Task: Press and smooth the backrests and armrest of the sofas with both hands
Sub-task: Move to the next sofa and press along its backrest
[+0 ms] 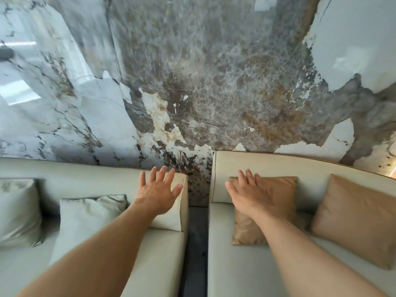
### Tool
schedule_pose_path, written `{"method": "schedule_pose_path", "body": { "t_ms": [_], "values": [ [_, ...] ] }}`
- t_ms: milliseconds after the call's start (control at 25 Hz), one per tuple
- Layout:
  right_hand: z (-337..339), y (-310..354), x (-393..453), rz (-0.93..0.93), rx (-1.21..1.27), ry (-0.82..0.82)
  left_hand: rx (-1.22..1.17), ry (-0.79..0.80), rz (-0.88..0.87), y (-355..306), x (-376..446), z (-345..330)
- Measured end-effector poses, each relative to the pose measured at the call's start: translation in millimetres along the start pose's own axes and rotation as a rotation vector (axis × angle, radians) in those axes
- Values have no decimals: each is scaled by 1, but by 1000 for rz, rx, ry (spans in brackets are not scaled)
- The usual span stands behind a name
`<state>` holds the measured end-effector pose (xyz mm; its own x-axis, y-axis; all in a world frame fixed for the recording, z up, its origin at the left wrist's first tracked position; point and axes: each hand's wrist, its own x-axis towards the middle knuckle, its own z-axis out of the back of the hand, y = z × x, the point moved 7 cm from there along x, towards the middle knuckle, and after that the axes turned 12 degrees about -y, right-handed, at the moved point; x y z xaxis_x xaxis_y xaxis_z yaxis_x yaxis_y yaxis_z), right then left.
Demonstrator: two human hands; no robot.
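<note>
Two cream sofas stand side by side against a marble wall. My left hand (158, 191) lies flat, fingers spread, on the right end of the left sofa's backrest (85, 176). My right hand (248, 194) is stretched out with fingers apart over a tan cushion (280, 189) that leans on the right sofa's backrest (278, 163). Whether the palm presses the cushion or hovers just above it is unclear. Neither hand holds anything.
A narrow dark gap of floor (197, 243) separates the sofas. Two pale cushions (85, 217) (17, 211) sit on the left sofa. A second tan cushion (355, 219) leans at the right. The glossy marble wall (192, 82) rises right behind the backrests.
</note>
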<state>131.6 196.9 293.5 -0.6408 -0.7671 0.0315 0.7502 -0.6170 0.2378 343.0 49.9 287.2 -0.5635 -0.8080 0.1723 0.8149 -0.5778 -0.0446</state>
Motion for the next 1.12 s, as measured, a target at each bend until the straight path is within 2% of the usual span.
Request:
{"method": "schedule_pose_path", "body": {
  "t_ms": [360,640,800,920,1120],
  "values": [
    [-46,121,-14,84,2,11,34,3,102,137,-42,16],
    [-96,264,-27,37,-101,-20,-33,-2,40,292,-32,-5],
    [-122,324,-26,0,-124,-25,-62,-11,29,360,-12,-23],
    [-147,345,-16,-11,-171,-6,-81,-3,2,385,6,-48],
    [-190,342,37,20,-226,16,-74,37,-6,390,45,-101]
  ]
}}
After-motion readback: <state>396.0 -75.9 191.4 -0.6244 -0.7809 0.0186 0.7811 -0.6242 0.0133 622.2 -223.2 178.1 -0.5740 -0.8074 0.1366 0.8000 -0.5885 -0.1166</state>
